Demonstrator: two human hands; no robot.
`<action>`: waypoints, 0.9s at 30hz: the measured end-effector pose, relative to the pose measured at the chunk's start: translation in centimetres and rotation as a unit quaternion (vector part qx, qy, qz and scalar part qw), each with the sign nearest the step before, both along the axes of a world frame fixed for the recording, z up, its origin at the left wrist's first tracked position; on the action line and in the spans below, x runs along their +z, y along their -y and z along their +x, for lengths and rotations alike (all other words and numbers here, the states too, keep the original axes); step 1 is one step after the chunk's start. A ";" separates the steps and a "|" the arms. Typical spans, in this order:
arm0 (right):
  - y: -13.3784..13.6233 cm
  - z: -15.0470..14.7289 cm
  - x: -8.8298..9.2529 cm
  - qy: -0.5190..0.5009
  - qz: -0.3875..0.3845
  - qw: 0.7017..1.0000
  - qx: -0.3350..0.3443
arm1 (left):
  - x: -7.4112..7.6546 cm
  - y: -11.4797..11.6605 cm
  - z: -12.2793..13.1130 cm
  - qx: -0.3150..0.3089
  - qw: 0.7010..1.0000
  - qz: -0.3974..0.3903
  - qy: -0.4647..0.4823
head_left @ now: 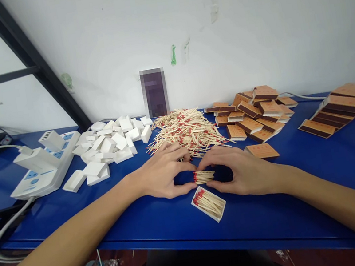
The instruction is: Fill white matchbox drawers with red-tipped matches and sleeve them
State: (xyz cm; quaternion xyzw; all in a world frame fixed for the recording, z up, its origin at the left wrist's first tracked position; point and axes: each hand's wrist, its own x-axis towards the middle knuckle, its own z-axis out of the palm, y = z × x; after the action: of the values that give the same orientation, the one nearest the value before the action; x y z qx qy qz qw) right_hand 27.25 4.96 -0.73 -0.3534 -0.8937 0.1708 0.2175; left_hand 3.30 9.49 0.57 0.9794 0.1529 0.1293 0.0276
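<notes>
A small bundle of matches point(204, 176), red heads to the left, lies between my two hands just above the blue table. My left hand point(166, 170) pinches it at the head end with thumb and fingers. At the same bundle, my right hand point(237, 169) has its thumb and forefinger closed on the upper and lower sides. Right below sits a white matchbox tray point(224, 214), tilted, with matches in it and their red heads toward the upper left. Beyond my hands spreads a heap of loose matches point(190, 131).
White empty trays point(108, 141) are piled at the left, near a power strip point(46, 176) with plugged-in chargers. Orange matchbox sleeves point(255, 114) are heaped at the right, with another stack point(338, 109) farther right. A blurred dark object point(155, 92) stands against the wall.
</notes>
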 end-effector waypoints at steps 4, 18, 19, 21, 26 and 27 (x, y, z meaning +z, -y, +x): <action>-0.1 -0.3 -0.5 -0.024 0.010 1.000 0.001 | -0.2 0.0 0.2 0.005 1.000 0.006 0.012; -0.2 -0.9 -0.9 -0.070 0.043 0.997 -0.002 | -0.4 0.6 0.9 0.047 0.999 -0.009 -0.016; -0.2 -0.9 -1.0 -0.071 0.045 0.996 0.000 | -0.4 0.6 1.0 0.044 0.999 -0.007 -0.020; -0.3 -0.9 -1.0 -0.067 0.048 0.997 0.000 | -0.4 0.7 1.1 0.040 0.999 -0.003 -0.028; -0.3 -0.7 -1.0 -0.042 0.059 0.997 -0.013 | -0.4 0.8 1.2 0.043 0.999 -0.007 -0.032; -0.3 -0.7 -1.0 -0.041 0.061 0.997 -0.014 | -0.3 0.8 1.2 0.045 0.998 -0.008 -0.031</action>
State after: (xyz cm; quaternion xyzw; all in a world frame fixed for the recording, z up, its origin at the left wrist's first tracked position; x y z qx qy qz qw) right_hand 26.58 5.25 -1.69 -0.3442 -0.8880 0.1271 0.2772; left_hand 4.50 8.72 0.23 0.9749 0.1983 0.0984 0.0247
